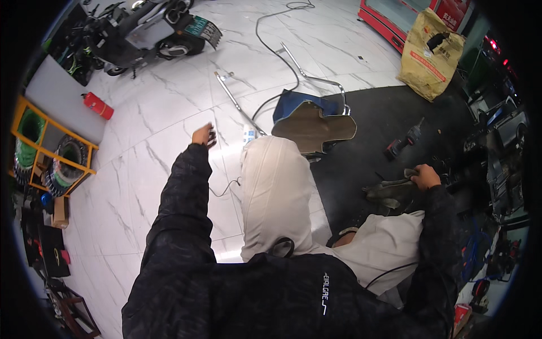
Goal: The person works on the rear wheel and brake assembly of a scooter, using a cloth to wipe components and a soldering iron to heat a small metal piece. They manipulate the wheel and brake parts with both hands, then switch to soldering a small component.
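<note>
My right hand [426, 177], low over the dark mat at the right, is closed on one end of a limp grey-green cloth [389, 191]. The cloth has finger-like folds and may be a glove; its rest hangs or lies over the mat. My left hand [204, 135] is stretched forward above the white floor, fingers loosely bent and apart, with nothing visible in it. A brown and blue fabric piece [316, 125] lies in front of my knee among bent chrome tubes [234, 100]. Beyond my right hand, a red and black cordless drill [403, 142] rests on the mat.
Ahead, a black cable [257, 34] winds over white tiles [164, 113]. A scooter [152, 34], red fire extinguisher [97, 105] and yellow rack [48, 150] with tyres stand left. A yellow bag [432, 56] stands by a red cabinet [384, 25]; cluttered shelves line the right.
</note>
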The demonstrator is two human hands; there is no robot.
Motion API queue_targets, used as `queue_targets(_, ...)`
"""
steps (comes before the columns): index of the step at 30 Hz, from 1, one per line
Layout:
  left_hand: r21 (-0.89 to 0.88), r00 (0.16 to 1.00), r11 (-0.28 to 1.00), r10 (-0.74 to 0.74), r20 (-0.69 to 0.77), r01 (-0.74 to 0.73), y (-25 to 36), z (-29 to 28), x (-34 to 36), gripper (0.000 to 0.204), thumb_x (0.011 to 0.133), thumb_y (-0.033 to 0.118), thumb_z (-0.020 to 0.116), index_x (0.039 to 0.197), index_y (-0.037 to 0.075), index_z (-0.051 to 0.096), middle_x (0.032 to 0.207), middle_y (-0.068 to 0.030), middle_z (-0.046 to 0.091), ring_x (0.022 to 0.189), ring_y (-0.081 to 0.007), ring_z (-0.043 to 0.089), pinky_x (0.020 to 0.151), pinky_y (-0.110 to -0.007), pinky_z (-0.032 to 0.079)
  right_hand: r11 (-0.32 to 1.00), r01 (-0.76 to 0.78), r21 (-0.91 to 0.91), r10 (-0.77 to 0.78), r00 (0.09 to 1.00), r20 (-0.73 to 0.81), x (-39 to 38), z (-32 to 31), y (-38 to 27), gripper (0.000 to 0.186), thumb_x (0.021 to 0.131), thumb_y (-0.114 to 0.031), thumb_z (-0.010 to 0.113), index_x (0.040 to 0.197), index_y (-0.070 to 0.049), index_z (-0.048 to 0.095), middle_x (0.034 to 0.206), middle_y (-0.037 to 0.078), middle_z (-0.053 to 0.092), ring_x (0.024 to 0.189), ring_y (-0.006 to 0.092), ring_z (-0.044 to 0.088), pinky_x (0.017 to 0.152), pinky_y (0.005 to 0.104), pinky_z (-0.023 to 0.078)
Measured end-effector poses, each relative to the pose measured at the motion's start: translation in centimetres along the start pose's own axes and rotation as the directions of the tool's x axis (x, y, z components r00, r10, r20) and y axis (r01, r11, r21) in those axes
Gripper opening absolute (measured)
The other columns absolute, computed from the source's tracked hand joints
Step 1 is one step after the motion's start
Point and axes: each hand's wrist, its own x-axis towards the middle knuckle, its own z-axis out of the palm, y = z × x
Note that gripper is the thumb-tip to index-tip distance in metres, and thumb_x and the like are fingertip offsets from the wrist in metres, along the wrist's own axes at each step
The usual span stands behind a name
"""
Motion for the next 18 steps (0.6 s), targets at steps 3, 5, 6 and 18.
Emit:
queue_targets(3, 0.708, 0.984, 0.705, 0.106, -0.144, 0.027, -8.9, -4.9, 6.1, 0.034, 0.099, 0.035, 0.069, 0.099, 0.001, 0.071, 0.083, -0.0089, 0.072, 0.073, -0.0225, 0.071, 0.060, -0.044, 0.059, 1.000, 0.017, -0.011, -0.018, 0.992, -0.124, -1.6, 0.9, 1.8, 0.034, 0.087, -0.023, 0.079, 0.117, -0.008, 0.077, 0.112, 0.019, 0.076, 0.112, 0.0403, 0.070, 0.094, 0.0504, 0.056)
queue_targets(5, 0.841, 0.937, 0.503, 0.153, -0.313, 0.199, -13.5, -7.8, 7.9, 0.037, 0.090, 0.031, 0.071, 0.089, -0.006, 0.073, 0.090, -0.0209, 0.077, 0.086, -0.0316, 0.078, 0.073, -0.044, 0.063, 0.999, 0.021, -0.040, -0.029, 0.979, -0.202, -2.1, 2.2, 4.1, 0.035, 0.089, -0.024, 0.078, 0.119, -0.008, 0.075, 0.113, 0.021, 0.075, 0.111, 0.0427, 0.069, 0.094, 0.0516, 0.056)
queue_targets(6, 0.874, 0.929, 0.420, 0.158, -0.335, 0.243, -15.1, -8.8, 8.1, 0.037, 0.088, 0.027, 0.069, 0.100, -0.007, 0.075, 0.097, -0.0254, 0.078, 0.095, -0.0384, 0.078, 0.085, -0.043, 0.063, 0.999, 0.024, -0.031, -0.032, 0.964, -0.263, -2.3, 3.0, 5.1, 0.036, 0.089, -0.025, 0.078, 0.120, -0.007, 0.074, 0.113, 0.022, 0.075, 0.111, 0.0442, 0.069, 0.094, 0.0521, 0.056)
queue_targets(18, 0.819, 0.830, 0.347, 0.164, -0.533, 0.457, -16.4, -10.2, 13.0, 0.045, 0.093, 0.032, 0.069, 0.128, 0.004, 0.066, 0.138, -0.0145, 0.059, 0.130, -0.0377, 0.059, 0.105, -0.053, 0.053, 0.988, -0.150, -0.023, 0.151, 0.985, 0.081, -3.0, 6.7, 4.4, 0.031, 0.093, -0.029, 0.076, 0.106, -0.001, 0.078, 0.096, 0.021, 0.078, 0.094, 0.0403, 0.076, 0.083, 0.0478, 0.059)
